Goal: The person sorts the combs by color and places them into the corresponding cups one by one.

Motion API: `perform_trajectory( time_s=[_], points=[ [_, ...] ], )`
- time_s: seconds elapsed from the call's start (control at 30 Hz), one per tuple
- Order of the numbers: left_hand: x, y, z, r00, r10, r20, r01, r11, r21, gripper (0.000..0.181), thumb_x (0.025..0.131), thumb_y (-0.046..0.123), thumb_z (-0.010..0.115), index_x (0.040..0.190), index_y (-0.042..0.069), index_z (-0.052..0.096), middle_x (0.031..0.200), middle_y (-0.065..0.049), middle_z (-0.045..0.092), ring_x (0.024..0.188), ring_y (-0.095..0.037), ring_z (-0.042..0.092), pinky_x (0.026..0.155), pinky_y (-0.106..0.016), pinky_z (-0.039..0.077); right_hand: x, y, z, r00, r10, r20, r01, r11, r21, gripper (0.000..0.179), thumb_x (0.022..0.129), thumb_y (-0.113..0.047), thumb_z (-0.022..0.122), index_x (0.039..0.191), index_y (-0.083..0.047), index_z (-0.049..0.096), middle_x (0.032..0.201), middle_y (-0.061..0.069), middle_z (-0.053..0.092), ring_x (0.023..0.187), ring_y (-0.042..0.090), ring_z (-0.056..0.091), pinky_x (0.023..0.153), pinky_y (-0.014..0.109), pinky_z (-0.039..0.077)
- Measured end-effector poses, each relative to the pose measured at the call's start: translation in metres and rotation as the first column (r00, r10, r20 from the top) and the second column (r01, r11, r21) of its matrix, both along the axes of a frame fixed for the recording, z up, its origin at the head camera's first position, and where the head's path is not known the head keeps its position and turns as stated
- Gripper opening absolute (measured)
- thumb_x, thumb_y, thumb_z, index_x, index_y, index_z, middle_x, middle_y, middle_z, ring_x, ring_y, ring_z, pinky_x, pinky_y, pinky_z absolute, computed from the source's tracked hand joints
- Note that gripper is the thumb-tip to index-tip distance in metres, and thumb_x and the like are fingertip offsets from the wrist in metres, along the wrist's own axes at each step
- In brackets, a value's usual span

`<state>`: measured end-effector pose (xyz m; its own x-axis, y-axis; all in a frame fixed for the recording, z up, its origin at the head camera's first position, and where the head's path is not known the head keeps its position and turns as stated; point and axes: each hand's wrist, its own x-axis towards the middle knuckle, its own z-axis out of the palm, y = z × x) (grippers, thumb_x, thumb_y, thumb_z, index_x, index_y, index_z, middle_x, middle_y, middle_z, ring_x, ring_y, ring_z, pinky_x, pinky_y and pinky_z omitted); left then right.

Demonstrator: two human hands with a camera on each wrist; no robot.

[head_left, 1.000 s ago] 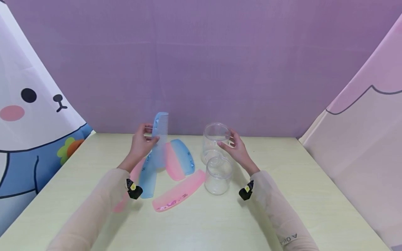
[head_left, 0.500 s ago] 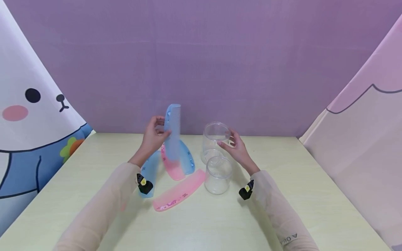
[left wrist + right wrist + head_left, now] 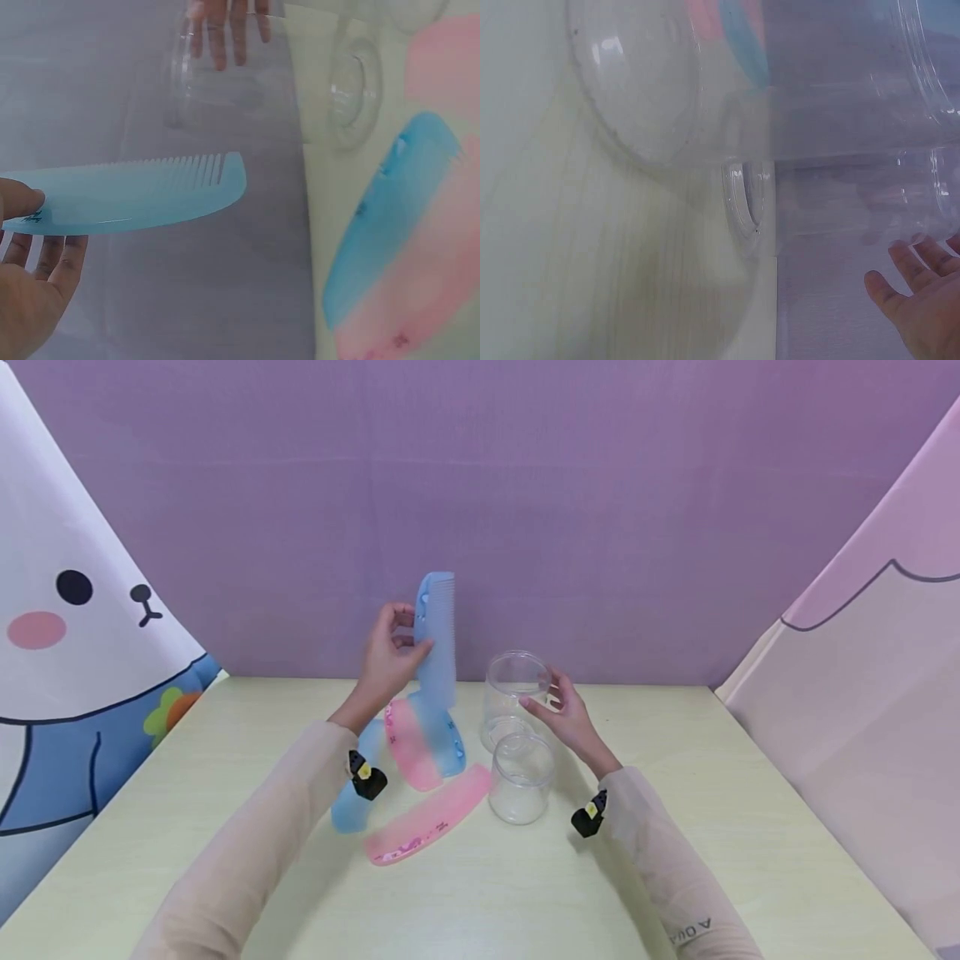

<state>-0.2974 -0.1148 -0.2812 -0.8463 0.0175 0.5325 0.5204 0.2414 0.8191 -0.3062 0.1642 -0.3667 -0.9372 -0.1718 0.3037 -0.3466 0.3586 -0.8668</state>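
Observation:
My left hand (image 3: 387, 662) pinches a light-blue comb (image 3: 439, 631) between thumb and fingers, holding it upright in the air, teeth facing right. In the left wrist view this comb (image 3: 142, 195) lies sideways across the frame, its far end free. On the table, my right hand (image 3: 572, 724) holds the right side of the taller clear cup (image 3: 497, 710), thumb in front and fingers behind. A shorter clear cup (image 3: 520, 797) stands just in front of it. Beneath the raised comb, a pink comb (image 3: 408, 743) and a blue comb (image 3: 447, 745) lie side by side.
Another pink comb (image 3: 427, 817) lies slantwise, its right end close to the shorter cup. One more blue comb (image 3: 351, 810) is partly hidden by my left wrist. Behind the pale table (image 3: 480, 910) hangs a purple cloth (image 3: 600, 527).
My left hand has lifted the held blue comb up and to the right, closer to the cups. A pink comb at the far left is now covered by my sleeve. The right hand stays put.

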Motion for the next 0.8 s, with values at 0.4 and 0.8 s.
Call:
perform_trajectory(
  time_s=[0.4, 0.8],
  points=[
    [0.017, 0.028, 0.046, 0.991, 0.011, -0.132, 0.004, 0.993, 0.115, 0.04, 0.079, -0.011, 0.059, 0.114, -0.01, 0.039, 0.106, -0.023, 0.05, 0.092, -0.03, 0.054, 0.081, -0.037, 0.05, 0.018, -0.006, 0.019, 0.999, 0.021, 0.027, -0.021, 1.0, -0.019, 0.074, 0.086, -0.017, 0.062, 0.143, -0.001, 0.018, 0.145, 0.022, 0.027, 0.131, 0.04, 0.031, 0.107, 0.055, 0.026],
    [0.008, 0.05, 0.052, 0.984, 0.023, -0.175, 0.017, 0.975, 0.221, 0.039, 0.078, -0.012, 0.058, 0.111, -0.009, 0.038, 0.103, -0.021, 0.052, 0.081, -0.028, 0.054, 0.069, -0.032, 0.05, 0.026, -0.01, 0.026, 0.999, 0.023, 0.025, -0.022, 1.0, -0.02, 0.073, 0.086, -0.017, 0.062, 0.142, 0.001, 0.019, 0.145, 0.024, 0.027, 0.131, 0.042, 0.03, 0.107, 0.056, 0.026]
  ],
)
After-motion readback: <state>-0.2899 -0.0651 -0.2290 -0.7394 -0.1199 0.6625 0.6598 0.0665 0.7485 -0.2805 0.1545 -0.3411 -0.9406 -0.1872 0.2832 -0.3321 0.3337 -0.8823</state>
